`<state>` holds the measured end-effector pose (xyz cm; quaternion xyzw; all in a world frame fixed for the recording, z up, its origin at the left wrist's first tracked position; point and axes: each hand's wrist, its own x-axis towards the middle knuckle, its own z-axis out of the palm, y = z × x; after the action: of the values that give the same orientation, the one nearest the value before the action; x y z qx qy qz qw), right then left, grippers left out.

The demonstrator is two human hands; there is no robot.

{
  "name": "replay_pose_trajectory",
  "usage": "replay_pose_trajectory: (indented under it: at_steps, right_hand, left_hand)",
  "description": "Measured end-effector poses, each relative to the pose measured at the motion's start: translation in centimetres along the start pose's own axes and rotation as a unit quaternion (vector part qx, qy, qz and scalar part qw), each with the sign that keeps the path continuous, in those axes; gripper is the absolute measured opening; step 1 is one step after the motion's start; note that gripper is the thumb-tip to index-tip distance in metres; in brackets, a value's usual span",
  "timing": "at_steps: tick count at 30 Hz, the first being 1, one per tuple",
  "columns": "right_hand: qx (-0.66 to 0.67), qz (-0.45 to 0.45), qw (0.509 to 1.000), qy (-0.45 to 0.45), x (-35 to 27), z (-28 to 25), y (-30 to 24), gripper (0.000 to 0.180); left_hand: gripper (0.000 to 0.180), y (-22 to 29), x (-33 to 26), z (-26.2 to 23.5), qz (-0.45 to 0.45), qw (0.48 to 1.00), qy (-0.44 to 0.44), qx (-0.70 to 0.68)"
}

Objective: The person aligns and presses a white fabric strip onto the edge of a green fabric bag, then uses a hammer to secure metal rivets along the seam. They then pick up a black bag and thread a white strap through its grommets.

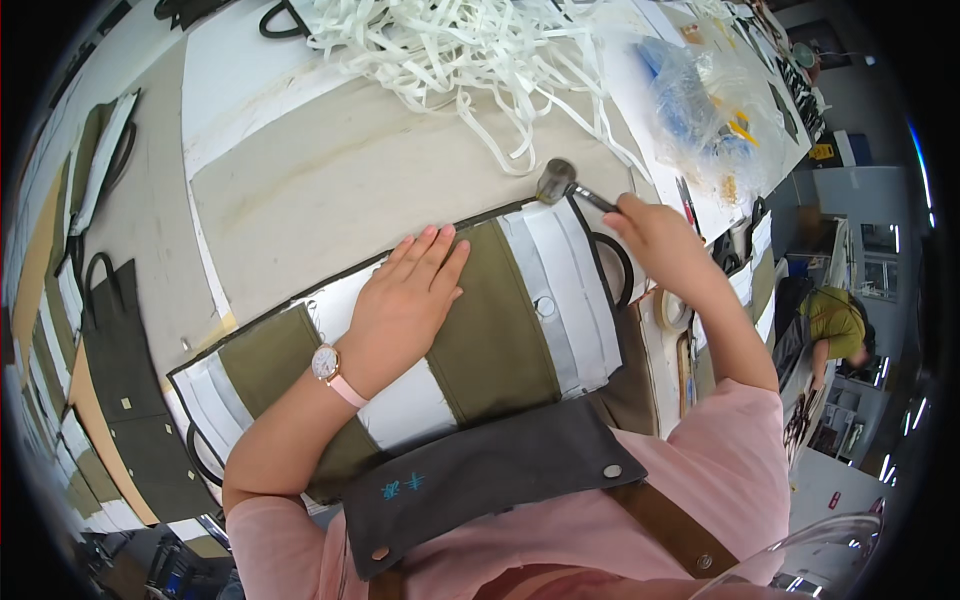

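- A flat, rectangular fabric panel (490, 340) with olive-green and white bands and dark edging is laid on the beige tabletop (340, 190), just left of and below the middle of the view, twelve o'clock being its top.
- The panel's long axis is run from between eight and nine o'clock to between two and three; its bands are set across that axis. A black loop handle (622, 270) is seen at the right-hand end.
- The left hand (410, 290) is laid palm down on the panel, opened flat, fingers pointed toward one o'clock, with nothing gripped.
- A small hammer (557, 182) with a dull metal head and black handle is gripped in the closed right hand (655, 235). Its head is pointed toward ten o'clock, at the panel's upper right corner; whether the corner is touched cannot be told.
- Tangled white strips (470, 60) are heaped at twelve o'clock, and a clear plastic bag (700, 110) is placed between one and two.
- A roll of tape (672, 310) is set at three o'clock.
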<state>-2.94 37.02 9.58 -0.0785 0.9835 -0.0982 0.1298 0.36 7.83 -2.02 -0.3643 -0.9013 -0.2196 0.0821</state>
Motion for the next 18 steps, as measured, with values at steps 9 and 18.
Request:
replay_pose_trajectory:
  at_steps: [9,18]
  right_hand:
    - [-0.028,0.005,0.999,-0.032,-0.6,2.0,-0.8,0.034]
    - [0.129,-0.089,0.976,0.150,-0.6,1.7,-2.3,0.030]
  left_hand:
    - [0.043,-1.3,-1.2,-2.0,0.018,1.000,-0.009,0.022]
    - [0.062,-2.3,-6.3,-4.8,-0.037,0.998,-0.051,0.021]
